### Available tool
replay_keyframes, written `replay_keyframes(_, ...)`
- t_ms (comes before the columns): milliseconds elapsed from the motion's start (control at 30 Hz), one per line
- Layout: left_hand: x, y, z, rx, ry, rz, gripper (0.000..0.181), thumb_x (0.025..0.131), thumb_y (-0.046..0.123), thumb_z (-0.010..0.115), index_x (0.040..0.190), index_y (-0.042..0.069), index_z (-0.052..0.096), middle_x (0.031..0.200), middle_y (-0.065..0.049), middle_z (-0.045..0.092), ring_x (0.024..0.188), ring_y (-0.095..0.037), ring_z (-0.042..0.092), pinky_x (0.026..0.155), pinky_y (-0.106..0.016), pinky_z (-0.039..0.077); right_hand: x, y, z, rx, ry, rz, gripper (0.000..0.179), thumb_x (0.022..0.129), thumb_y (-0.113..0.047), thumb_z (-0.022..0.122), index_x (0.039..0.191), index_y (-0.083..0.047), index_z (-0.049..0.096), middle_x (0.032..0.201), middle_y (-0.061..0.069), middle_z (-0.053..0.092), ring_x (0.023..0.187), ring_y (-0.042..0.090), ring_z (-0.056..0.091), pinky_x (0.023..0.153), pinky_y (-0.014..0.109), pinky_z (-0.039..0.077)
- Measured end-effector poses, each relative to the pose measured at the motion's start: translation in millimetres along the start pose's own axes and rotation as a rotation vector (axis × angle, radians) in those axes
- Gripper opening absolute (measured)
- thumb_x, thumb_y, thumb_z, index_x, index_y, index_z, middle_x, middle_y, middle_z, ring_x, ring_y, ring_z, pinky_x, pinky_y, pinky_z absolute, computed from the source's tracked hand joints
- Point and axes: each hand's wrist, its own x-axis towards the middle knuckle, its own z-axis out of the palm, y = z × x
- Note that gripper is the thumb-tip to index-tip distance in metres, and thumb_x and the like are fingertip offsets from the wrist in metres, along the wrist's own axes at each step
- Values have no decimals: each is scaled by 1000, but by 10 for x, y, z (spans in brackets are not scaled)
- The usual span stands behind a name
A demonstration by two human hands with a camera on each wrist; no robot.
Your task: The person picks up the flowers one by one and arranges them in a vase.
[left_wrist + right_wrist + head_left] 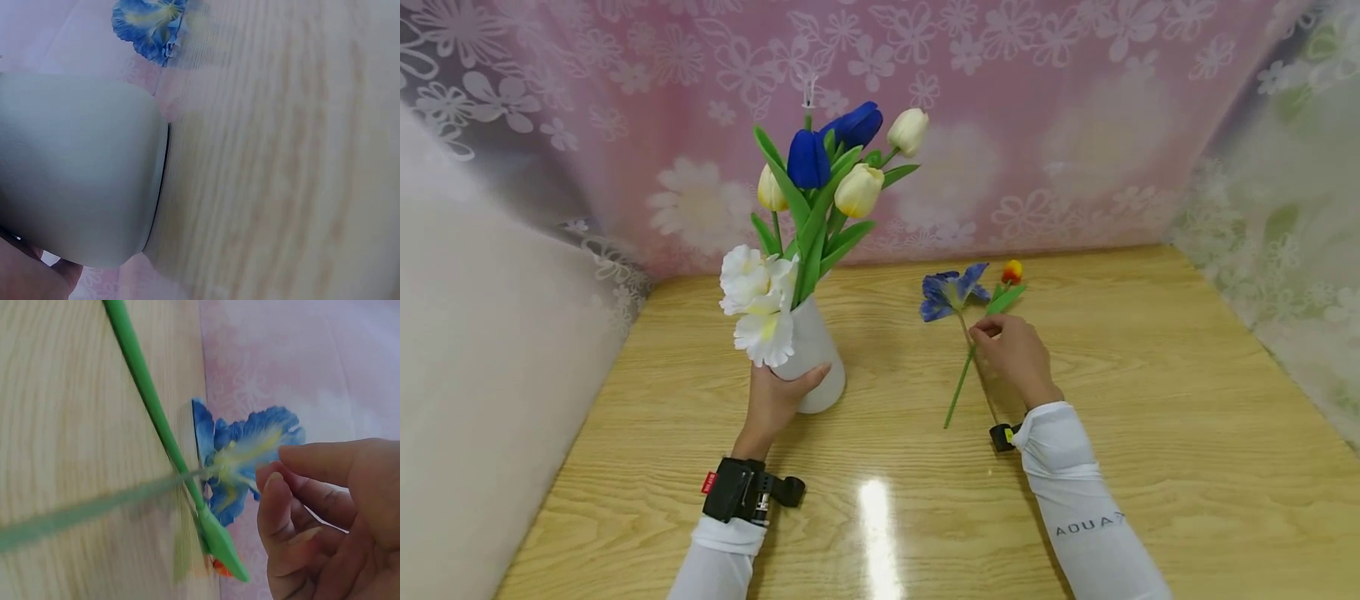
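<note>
At left in the head view, a white vase (823, 375) holds artificial blue tulips (808, 160), cream tulips (859, 191) and ruffled white flowers (763, 329). My left hand (777, 398) grips the vase low on its side, thumb across the front; the left wrist view shows its smooth wall (75, 169) close up. On the right lie a blue ruffled flower (951, 293) and an orange-red tulip (1012, 272), their stems crossing. Right over these stems is my right hand (1018, 354), fingers loosely bent. In the right wrist view its fingertips (275, 478) overlap the blue petals (244, 450), with nothing between them.
Everything stands on a wood-grain table (895, 450). A pink floral curtain (1037, 125) hangs along its back edge, with pale cloth at both sides. Each wrist wears a black camera mount, such as the left one (735, 490).
</note>
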Motion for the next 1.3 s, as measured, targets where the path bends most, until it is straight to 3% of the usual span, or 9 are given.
replay_keyframes(300, -4, 5, -56, 14, -6, -4, 78, 78, 5, 77, 140, 5, 30, 130, -13, 43, 120, -24, 40, 102, -48, 28, 78, 49, 39, -1, -50, 29, 25, 94, -28, 61, 105, -7, 70, 94, 9, 69, 73, 20, 62, 61, 36, 47)
replay_keyframes(767, -31, -8, -13, 4, -14, -52, 78, 79, 4, 77, 141, 4, 29, 131, -14, 42, 121, -26, 39, 102, -49, 27, 61, 142, 47, -8, -179, 23, 20, 94, -21, 62, 94, -4, 72, 62, 2, 63, 60, 18, 56, 65, 36, 46)
replay_keyframes(1133, -15, -18, -7, 12, -16, -37, 79, 78, 5, 78, 141, 4, 30, 131, -14, 42, 122, -27, 39, 103, -50, 28, 59, 114, 7, 1, -176, 18, 22, 95, -20, 59, 94, -3, 73, 69, 6, 67, 60, 17, 57, 59, 31, 44)
replay_keyframes(1300, -8, -22, -3, 9, -20, -44, 77, 78, 6, 78, 140, 5, 31, 130, -13, 44, 121, -26, 41, 102, -50, 29, 18, 36, -47, 95, -151, 30, 29, 97, -22, 56, 110, 0, 69, 85, 12, 70, 74, 23, 64, 59, 29, 46)
